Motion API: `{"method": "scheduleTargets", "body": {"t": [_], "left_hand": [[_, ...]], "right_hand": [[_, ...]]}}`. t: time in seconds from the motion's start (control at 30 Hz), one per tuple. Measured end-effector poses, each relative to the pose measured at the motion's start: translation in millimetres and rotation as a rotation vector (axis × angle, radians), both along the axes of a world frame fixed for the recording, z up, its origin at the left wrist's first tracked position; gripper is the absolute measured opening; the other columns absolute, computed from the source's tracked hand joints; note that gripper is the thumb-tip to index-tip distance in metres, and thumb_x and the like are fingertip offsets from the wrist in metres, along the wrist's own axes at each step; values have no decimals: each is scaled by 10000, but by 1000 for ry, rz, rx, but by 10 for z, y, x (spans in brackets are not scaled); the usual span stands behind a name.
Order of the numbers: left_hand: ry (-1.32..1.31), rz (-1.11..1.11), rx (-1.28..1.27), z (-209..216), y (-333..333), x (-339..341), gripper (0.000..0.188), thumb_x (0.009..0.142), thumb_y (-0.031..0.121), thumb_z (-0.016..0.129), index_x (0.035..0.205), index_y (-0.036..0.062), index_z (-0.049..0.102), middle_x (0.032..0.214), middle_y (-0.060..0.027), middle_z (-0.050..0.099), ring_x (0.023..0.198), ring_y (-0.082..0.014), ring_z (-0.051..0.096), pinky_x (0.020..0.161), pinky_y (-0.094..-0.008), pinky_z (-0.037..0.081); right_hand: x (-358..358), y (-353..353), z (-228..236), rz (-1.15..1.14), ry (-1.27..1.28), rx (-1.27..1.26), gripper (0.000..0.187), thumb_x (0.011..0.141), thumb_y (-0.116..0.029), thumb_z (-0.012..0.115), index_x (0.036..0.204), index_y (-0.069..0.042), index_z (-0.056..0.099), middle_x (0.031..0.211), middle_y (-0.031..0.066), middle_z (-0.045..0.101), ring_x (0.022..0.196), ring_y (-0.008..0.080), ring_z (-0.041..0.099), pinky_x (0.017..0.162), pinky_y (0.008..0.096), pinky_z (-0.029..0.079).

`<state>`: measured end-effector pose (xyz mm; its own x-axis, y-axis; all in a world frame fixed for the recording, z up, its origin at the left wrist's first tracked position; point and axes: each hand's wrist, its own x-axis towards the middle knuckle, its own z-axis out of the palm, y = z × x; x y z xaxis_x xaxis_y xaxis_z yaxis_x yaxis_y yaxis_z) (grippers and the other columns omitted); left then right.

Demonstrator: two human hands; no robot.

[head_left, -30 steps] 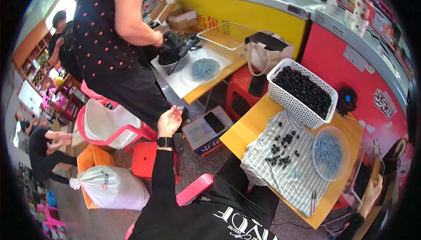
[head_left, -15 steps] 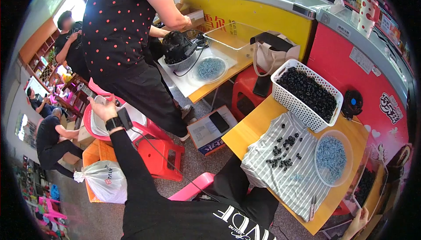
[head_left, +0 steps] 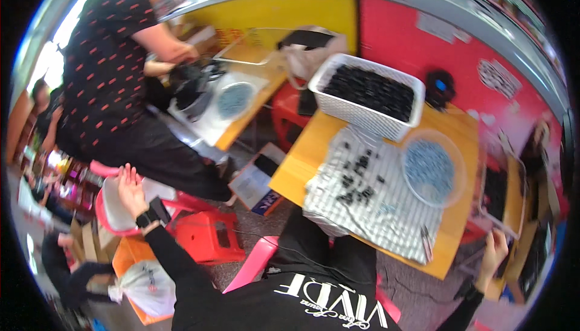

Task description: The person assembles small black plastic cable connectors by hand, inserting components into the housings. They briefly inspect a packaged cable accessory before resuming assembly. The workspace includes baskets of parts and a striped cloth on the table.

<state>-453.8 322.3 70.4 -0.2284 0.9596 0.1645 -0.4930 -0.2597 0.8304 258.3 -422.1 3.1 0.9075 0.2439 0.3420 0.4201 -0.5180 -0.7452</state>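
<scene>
So the main tabletop (head_left: pixel 459 131) is a small orange-yellow wooden one. Sitting on it: a white plastic basket (head_left: pixel 367 95) full of small dark pieces at the far end, a grey checked cloth (head_left: pixel 368 204) spread across the middle with a handful of those dark bits (head_left: pixel 357 177) scattered on it, and a clear round dish (head_left: pixel 432 169) of bluish stuff just beside the cloth on the right. A slim metal tool (head_left: pixel 426 243) lies on the cloth near the front edge. There's a second tabletop (head_left: pixel 244 126) further back with a white sheet (head_left: pixel 208 119) and another bluish dish (head_left: pixel 234 99) on it.
</scene>
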Motion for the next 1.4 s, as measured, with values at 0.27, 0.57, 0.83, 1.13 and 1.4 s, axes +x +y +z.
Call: {"method": "scheduleTargets", "body": {"t": [0.27,0.57,0.83,1.13,1.4], "left_hand": [[671,-588,-79,-114,-1600,2801,240,881,47,665,1117,5,681,961,-85,715,683,-99,632,594,-196,475],[1296,-814,772,-817,-2583,4184,190,767,59,718,927,-16,646,781,-124,606,733,-297,597,642,-384,474],[1118,-891,750,-985,-2534,4500,137,753,55,708,851,-7,636,807,-171,598,794,-361,597,720,-422,474],[1041,-978,635,-839,-2641,4436,274,759,48,712,1006,-13,610,970,-194,542,902,-388,586,765,-435,495],[1111,-1060,700,-849,-2617,4373,167,738,-30,660,900,-16,621,970,-179,513,883,-372,582,759,-436,492]], "right_hand": [[-940,1016,377,118,97,130,89,870,35,647,956,14,634,832,-1,598,766,72,553,674,226,454],[-1848,2055,29,473,248,79,147,794,20,704,935,14,662,791,95,637,680,165,636,572,281,496],[-1904,2773,-2,633,158,-106,97,800,-57,671,883,-15,644,780,168,613,694,343,637,607,417,498],[-1938,3076,-115,577,-157,-347,90,767,-37,627,734,-36,543,733,160,522,711,365,576,599,467,444],[-1968,3057,-112,604,-169,-414,112,787,-44,631,779,-17,523,771,165,533,721,369,573,609,465,444]]}}
